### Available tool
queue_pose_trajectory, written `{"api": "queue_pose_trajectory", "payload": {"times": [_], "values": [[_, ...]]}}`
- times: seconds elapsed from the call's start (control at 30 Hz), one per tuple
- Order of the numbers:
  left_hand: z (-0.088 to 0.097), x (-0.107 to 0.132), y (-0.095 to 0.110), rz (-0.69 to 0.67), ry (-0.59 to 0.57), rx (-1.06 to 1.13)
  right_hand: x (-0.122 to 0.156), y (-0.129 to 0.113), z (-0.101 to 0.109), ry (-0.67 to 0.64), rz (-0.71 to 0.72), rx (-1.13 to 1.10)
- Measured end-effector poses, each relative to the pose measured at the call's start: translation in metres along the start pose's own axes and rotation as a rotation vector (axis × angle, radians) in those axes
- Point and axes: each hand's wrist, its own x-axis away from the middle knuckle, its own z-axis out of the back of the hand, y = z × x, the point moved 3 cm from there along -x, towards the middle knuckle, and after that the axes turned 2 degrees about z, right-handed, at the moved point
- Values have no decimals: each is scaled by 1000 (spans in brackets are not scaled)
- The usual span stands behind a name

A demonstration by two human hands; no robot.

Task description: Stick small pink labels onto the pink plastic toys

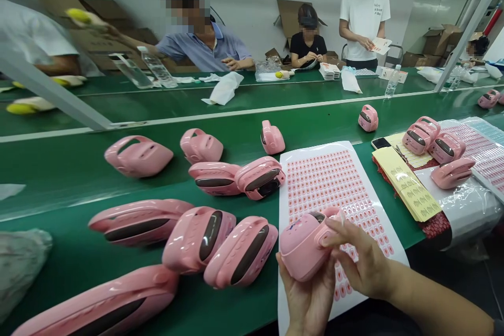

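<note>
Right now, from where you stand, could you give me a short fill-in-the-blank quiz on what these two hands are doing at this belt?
The left hand supports a pink plastic case from ____.
The right hand holds the case above a sheet of small pink labels, which lies on a ____ belt.
To the right of that sheet lies a stack of ____ label sheets.

Missing words: underneath; green; yellow.

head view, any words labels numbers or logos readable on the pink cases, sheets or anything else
No text can be read. The print on the pink sticker sheet, the yellow label sheet, the white T-shirt and the small mark on the pink case between the left hand and right hand is too small or blurred.
</note>
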Motion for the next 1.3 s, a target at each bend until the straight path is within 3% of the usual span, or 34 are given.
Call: {"api": "queue_pose_trajectory", "payload": {"times": [0.13,0.23,0.37,0.6,0.83,1.03,1.3], "values": [[-4,-1,-2,66,-20,-79,2,8,3,116,-270,-25],[-10,-2,-3,80,-49,-93,1,11,-2,43,-389,-120],[-13,-3,-4,84,-75,-113,-3,10,-5,-47,-405,-212],[-14,-4,-6,52,-77,-110,-5,5,-5,-124,-343,-147],[-10,-1,-4,83,-66,-82,1,11,-12,-35,-635,-265],[8,8,1,103,69,-19,12,17,-24,82,-653,-271],[12,3,-6,73,-46,-1,14,20,-30,178,-666,-179]]}}
